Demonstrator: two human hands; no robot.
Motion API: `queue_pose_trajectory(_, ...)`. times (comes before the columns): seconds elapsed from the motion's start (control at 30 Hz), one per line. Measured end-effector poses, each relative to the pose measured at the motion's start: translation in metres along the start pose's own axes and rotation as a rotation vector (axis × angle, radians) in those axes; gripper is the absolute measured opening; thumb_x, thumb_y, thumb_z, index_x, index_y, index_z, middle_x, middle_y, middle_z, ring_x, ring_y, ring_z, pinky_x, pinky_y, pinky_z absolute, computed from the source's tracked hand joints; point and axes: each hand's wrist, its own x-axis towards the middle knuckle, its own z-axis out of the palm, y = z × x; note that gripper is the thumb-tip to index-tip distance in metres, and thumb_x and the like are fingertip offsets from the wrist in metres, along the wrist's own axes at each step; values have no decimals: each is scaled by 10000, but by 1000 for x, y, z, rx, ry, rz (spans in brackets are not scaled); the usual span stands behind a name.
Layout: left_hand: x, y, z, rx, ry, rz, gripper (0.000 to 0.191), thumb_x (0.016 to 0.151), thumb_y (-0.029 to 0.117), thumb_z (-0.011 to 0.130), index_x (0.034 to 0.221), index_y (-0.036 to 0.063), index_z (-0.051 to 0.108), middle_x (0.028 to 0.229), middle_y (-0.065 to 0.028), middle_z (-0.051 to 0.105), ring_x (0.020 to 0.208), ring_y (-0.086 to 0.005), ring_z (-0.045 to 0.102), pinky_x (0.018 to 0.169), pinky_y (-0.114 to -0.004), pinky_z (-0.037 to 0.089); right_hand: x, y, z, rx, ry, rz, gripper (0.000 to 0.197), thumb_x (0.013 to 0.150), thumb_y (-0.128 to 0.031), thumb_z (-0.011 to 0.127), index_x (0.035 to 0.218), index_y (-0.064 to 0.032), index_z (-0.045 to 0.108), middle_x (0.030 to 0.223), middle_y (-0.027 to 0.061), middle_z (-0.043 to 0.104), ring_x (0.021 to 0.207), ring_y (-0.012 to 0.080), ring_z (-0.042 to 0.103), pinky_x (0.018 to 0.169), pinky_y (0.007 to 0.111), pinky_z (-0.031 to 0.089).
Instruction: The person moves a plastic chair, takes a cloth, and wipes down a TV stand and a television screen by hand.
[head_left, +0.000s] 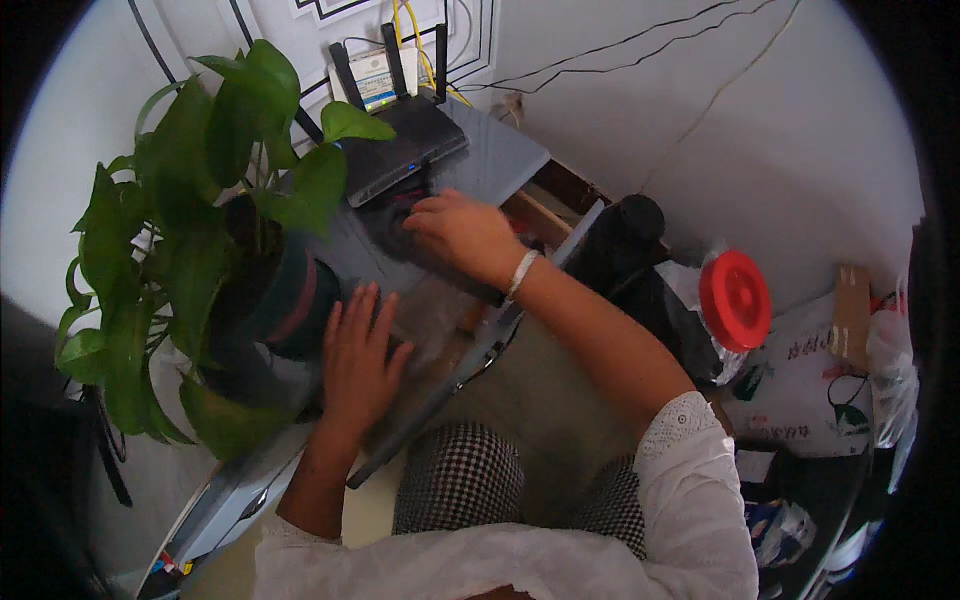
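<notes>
My left hand rests with fingers apart by the front edge of a grey cabinet top, beside a dark green plant pot. Just in front of the router, my right hand is bent over a dark, blurred object on the cabinet top. Whether its fingers grip that object is hidden. Below both hands, an open drawer shows its grey front panel; a clear plastic item and other small things inside are hard to make out. A black router with upright antennas stands behind my right hand.
A leafy potted plant spreads over the left side. To the right are a black bottle-like container, a red round lid and a printed white box. Yellow cables hang behind the router. My knees are below the drawer.
</notes>
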Motion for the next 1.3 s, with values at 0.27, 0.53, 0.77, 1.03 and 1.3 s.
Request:
queue_pose_trajectory(0.27,-3,0,-4,-42,11,-5,681,818,328,696,1400,84,438,1478,-159,370,1385,-322,332,1134,-508,218,14,113,-12,-302,155,241,202,900,-251,564,1043,-165,678,1112,-4,658,1018,252,599,816,421,503)
queue_pose_trajectory(0.53,-1,2,-2,-80,17,-4,707,794,316,719,1399,82,438,1463,-168,384,1385,-325,336,1136,-503,219,15,130,-2,-446,73,423,369,943,-332,497,1182,-65,582,1232,111,601,1161,287,544,952,445,427)
queue_pose_trajectory(0.77,-4,-1,-1,-81,64,26,727,778,293,731,1402,70,433,1454,-186,393,1379,-329,345,1138,-501,218,-1,66,-22,-379,-66,166,204,881,-187,555,1015,-53,630,992,136,639,976,331,596,825,437,503)
queue_pose_trajectory(1.03,-7,-2,-6,-96,65,14,673,783,299,716,1352,43,465,1432,-206,408,1367,-344,355,1144,-494,213,39,-45,-29,-24,-215,-83,218,871,-181,564,1052,-71,614,956,167,639,910,368,610,776,460,500)
queue_pose_trajectory(1.3,-36,-17,-18,-561,96,-37,474,822,238,698,1245,67,568,1357,-155,510,1286,-337,463,1088,-473,331,36,-61,66,46,136,-275,227,846,-129,561,1049,-34,601,1090,151,618,993,363,602,817,448,505)
